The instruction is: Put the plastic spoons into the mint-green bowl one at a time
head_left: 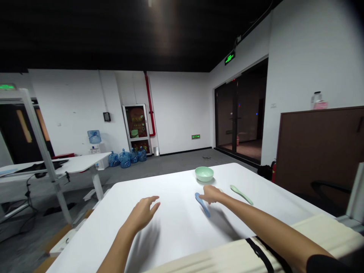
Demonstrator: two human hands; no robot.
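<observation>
My left hand (141,215) is raised over the left part of the white table (176,223), thumb and fingers apart, with nothing in it. Further right, my right hand (212,194) reaches down with its fingers curled. Its fingertips come up against the bowl end of a blue spoon (203,205) in this view; whether they touch it is unclear. Just past the hand shows a small pale piece (220,190), mostly covered by it. A light green spoon (241,195) lies to the right. Behind the hand stands a green bowl (204,174).
Cream cloth (227,252) with a black strap (259,253) runs along the near edge. A second white table (82,163) with cables stands at the left. Blue water jugs (125,158) line the far wall. A brown cabinet (318,151) is at the right.
</observation>
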